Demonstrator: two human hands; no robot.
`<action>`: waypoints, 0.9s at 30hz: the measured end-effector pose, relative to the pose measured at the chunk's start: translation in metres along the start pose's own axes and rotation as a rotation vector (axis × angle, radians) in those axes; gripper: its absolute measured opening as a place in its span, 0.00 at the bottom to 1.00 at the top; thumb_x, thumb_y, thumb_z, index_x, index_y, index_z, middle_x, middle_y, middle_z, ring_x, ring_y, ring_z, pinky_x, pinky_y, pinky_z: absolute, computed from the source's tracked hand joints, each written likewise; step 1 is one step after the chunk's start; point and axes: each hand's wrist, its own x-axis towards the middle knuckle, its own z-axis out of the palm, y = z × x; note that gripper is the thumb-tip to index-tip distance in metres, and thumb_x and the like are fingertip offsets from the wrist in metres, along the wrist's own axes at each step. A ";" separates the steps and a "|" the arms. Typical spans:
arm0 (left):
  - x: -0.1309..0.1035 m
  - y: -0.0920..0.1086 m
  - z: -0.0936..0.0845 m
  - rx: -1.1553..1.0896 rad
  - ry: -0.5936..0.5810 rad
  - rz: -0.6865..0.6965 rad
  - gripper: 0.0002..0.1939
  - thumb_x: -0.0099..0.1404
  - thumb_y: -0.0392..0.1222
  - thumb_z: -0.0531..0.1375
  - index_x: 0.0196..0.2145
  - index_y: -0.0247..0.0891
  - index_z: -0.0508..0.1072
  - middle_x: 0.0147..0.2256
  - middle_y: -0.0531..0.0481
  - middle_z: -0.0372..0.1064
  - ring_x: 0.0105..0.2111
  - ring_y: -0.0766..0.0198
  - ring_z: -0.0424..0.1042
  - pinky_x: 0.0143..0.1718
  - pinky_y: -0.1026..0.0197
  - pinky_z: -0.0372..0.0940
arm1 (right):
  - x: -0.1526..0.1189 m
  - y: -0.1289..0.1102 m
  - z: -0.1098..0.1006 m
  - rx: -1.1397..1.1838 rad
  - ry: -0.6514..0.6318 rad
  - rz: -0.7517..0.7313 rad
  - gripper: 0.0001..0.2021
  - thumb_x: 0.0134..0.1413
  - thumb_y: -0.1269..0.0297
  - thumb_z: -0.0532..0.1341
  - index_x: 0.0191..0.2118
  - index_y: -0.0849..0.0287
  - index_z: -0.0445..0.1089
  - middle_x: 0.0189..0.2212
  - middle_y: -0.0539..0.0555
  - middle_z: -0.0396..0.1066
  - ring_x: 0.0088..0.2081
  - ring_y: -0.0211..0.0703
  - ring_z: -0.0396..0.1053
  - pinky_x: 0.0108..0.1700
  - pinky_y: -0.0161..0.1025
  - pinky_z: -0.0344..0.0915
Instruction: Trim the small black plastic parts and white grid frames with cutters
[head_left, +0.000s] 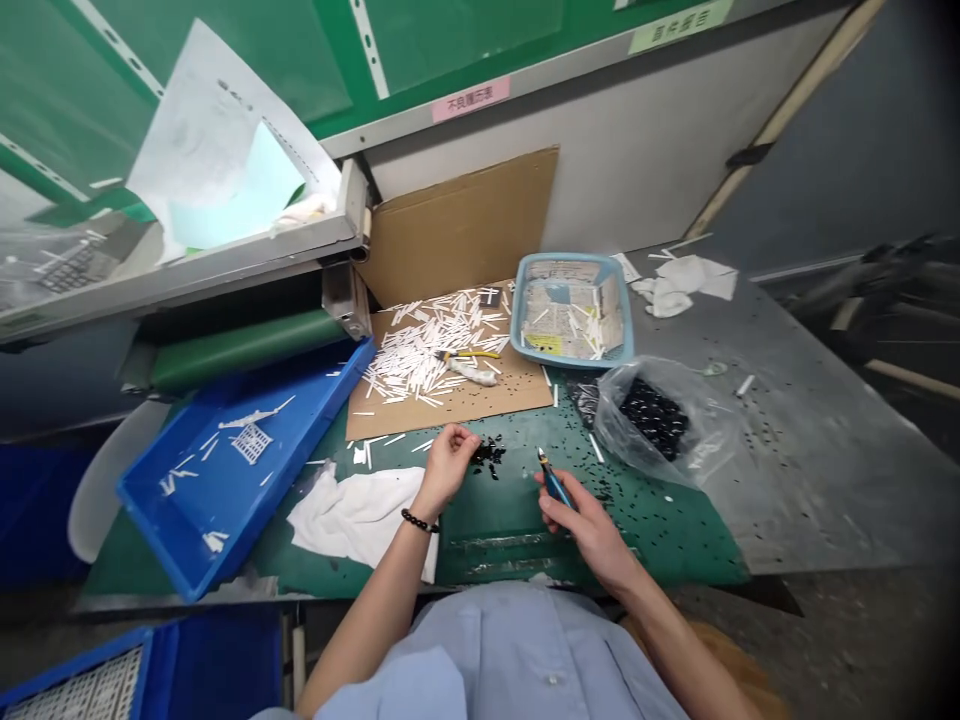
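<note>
On the green mat [480, 515], small black pieces [490, 456] lie in a loose pile. My left hand [450, 460], with a dark bead bracelet at its wrist, is at the pile's left edge, fingers pinched together; what they hold, if anything, is too small to tell. To the right of the pile, my right hand [581, 515] is wrapped round the blue handles of some pliers [553, 482], whose tip points up and away from me. A clear plastic bag [697, 430] of black pieces [654, 418] stands beyond the right hand.
Many white sticks [420, 350] and yellow-handled pliers [476, 353] lie on cardboard [517, 390]. Behind is a light-blue basket [630, 330]. At left are a white cloth [356, 515] and a blue tray [176, 510]. Black bits are scattered at right.
</note>
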 end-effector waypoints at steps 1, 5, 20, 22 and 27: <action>-0.003 0.001 -0.002 -0.094 0.000 -0.036 0.13 0.56 0.48 0.64 0.30 0.37 0.68 0.26 0.53 0.66 0.27 0.67 0.64 0.30 0.64 0.58 | 0.001 -0.001 0.004 -0.054 0.003 0.003 0.23 0.52 0.46 0.60 0.47 0.57 0.66 0.30 0.49 0.65 0.30 0.40 0.63 0.31 0.37 0.62; -0.016 0.005 -0.011 -0.453 -0.018 -0.186 0.16 0.50 0.48 0.68 0.30 0.35 0.70 0.27 0.51 0.68 0.26 0.70 0.65 0.30 0.66 0.58 | 0.006 -0.005 0.014 -0.241 0.033 -0.002 0.25 0.49 0.44 0.61 0.45 0.59 0.68 0.30 0.51 0.69 0.31 0.42 0.65 0.32 0.38 0.62; -0.045 0.005 -0.026 -0.767 -0.141 -0.392 0.17 0.45 0.38 0.73 0.33 0.33 0.77 0.27 0.53 0.70 0.25 0.75 0.65 0.29 0.70 0.60 | 0.006 -0.014 0.035 -1.195 0.024 -0.596 0.21 0.60 0.61 0.52 0.57 0.61 0.60 0.43 0.61 0.64 0.44 0.53 0.63 0.46 0.47 0.62; -0.046 0.005 -0.027 -0.757 -0.155 -0.403 0.16 0.46 0.38 0.73 0.34 0.33 0.77 0.27 0.53 0.69 0.25 0.75 0.65 0.28 0.70 0.60 | 0.005 -0.017 0.036 -1.292 0.024 -0.614 0.21 0.60 0.62 0.52 0.58 0.61 0.60 0.42 0.61 0.64 0.41 0.52 0.62 0.44 0.46 0.62; -0.046 0.006 -0.029 -0.731 -0.185 -0.427 0.16 0.48 0.38 0.72 0.35 0.33 0.77 0.28 0.51 0.71 0.25 0.75 0.66 0.29 0.70 0.61 | 0.003 -0.025 0.038 -1.405 0.008 -0.621 0.21 0.61 0.62 0.51 0.57 0.62 0.61 0.40 0.61 0.64 0.39 0.52 0.60 0.41 0.45 0.60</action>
